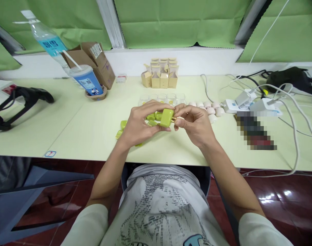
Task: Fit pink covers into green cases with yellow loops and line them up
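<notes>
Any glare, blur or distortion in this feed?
Head view: white glare on the red floor, lower right; head view: wide-angle stretch, the bottle seeming to lean outward at left; head view: a pixelated patch on the table, right; head view: green case outlined clearly, fine detail soft.

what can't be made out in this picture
All in the head view:
Green cases: full count, some hidden by the left hand.
Held case: far side, turned away.
Yellow bit: what it is; too small, partly covered by the right hand.
Dark item: details, blurred by pixel blocks.
Black frame: full shape, cut off by the left edge.
</notes>
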{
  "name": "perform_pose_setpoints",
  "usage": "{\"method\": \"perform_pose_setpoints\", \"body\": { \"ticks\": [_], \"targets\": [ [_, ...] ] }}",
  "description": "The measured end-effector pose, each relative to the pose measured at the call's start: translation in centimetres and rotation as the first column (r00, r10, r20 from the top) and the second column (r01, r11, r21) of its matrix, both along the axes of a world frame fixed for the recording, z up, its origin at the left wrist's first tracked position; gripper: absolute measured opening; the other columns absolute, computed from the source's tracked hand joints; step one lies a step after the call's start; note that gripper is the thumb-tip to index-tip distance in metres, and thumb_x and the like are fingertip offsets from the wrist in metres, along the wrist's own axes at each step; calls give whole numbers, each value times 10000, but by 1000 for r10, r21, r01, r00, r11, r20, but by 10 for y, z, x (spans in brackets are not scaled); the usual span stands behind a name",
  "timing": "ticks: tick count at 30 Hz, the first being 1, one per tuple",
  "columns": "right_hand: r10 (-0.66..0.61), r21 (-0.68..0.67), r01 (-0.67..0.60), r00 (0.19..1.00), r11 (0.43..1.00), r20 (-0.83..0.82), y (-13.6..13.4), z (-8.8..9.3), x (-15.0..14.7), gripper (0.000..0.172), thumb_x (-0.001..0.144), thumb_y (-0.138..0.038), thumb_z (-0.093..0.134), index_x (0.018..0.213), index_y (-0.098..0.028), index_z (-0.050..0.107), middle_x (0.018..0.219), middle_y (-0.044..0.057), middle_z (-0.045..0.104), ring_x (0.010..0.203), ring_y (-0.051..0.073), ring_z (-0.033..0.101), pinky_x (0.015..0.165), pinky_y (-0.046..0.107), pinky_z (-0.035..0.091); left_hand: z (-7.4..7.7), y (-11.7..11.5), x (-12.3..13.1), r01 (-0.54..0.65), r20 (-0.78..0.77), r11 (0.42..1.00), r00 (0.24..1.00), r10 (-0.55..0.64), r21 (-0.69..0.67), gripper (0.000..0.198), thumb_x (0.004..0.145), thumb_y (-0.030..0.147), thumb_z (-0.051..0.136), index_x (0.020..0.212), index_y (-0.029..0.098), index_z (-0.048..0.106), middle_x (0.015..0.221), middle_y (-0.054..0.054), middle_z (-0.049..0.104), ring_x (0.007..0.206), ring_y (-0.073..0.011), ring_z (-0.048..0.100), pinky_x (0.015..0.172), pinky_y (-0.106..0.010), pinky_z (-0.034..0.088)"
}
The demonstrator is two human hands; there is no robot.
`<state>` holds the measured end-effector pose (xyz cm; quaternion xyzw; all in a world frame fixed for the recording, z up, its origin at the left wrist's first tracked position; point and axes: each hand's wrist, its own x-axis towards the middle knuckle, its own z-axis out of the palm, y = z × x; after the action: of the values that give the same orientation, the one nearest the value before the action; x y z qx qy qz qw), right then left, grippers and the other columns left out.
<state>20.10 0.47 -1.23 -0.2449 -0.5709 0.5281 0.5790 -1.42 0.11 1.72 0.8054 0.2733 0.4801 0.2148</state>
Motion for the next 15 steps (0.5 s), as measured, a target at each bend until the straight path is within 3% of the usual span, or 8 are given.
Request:
{"method": "perform_pose_setpoints", "body": {
  "ticks": [4,9,15],
  "targets": [
    [92,-158,-97,995,983,-41,1,-2,0,621,624,-544,1097,947,-283,636,1050,-8,773,952,187,770,794,322,676,-3,3,4,-11,3,999,1000,11,37,519,841,616,946,1231,289,844,1176,-77,844,1167,-278,737,1077,-492,614],
    [297,-225,-313,949,923,-104,-6,-2,-5,718,708,-585,1049,1222,-311,628,1108,46,847,1041,270,840,815,392,703,-2,5,5,-8,-36,995,999,11,101,529,807,628,964,1233,337,846,1384,-86,766,1377,-315,638,1239,-566,517],
    [203,-214,-225,972,950,-121,-9,-3,-14,713,703,-615,1035,1254,-300,709,1125,52,856,1033,266,840,931,457,723,-4,8,3,29,32,1000,999,-29,3,611,774,685,957,1270,349,839,1397,-103,722,1386,-325,649,1275,-579,511]
  ]
}}
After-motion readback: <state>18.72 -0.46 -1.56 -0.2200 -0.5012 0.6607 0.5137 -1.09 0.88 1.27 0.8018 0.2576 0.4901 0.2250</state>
